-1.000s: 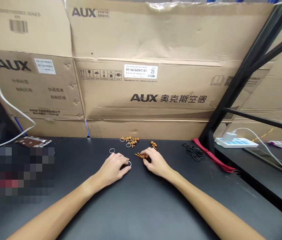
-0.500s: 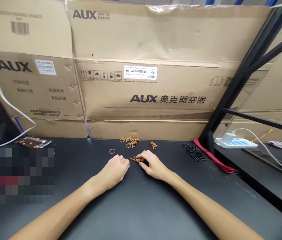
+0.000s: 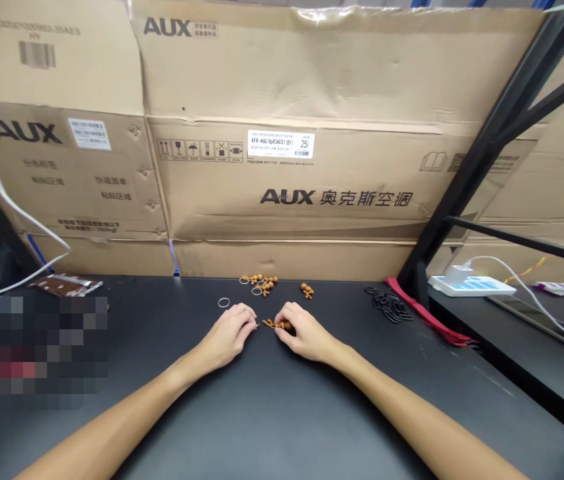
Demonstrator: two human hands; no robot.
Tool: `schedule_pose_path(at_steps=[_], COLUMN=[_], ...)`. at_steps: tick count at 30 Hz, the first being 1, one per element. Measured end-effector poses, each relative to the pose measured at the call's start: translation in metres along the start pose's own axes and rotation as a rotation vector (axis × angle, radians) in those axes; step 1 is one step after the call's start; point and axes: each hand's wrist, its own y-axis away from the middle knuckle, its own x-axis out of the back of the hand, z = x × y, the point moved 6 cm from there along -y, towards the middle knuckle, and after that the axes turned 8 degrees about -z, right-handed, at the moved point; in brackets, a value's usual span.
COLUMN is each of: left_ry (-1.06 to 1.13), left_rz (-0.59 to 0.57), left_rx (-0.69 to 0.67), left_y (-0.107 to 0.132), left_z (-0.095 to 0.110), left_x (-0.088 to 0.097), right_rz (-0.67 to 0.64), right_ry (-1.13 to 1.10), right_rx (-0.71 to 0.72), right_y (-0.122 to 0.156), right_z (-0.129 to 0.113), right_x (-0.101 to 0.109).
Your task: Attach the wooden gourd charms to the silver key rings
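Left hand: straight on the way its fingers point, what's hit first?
Probably the brown charm in the right hand: its thin end sits just ahead of the left hand's fingertips, with a small gap in the picture. Depth is unclear, so it could pass slightly above or below.

"AUX" on cardboard [image 3: 272, 175]; "25" on label [image 3: 281, 144]

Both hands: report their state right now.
Left hand: closed, pinching something thin and mostly hidden, likely a ring.
Right hand: closed, holding a brown trinket.
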Motion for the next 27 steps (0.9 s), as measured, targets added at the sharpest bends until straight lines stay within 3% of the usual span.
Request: schedule_pose_path(at_steps=[4, 16, 27], left_ry=[0.046, 0.185, 0.215], left_rz=[-0.005, 0.012, 0.037], left_rx=[0.0, 0.05, 0.049], left_y=[0.0, 0.001, 0.001], left_z=[0.004, 0.008, 0.011], left_x=[0.002, -0.001, 0.001], right_rz=[0.013, 0.008, 0.034], right_ry=[-0.084, -0.639, -0.687], right_rx=[-0.031, -0.135, -0.173], right_y=[0.0, -0.004, -0.004], right_z=[0.0, 0.006, 0.0], right_x=[0.001, -0.007, -0.007])
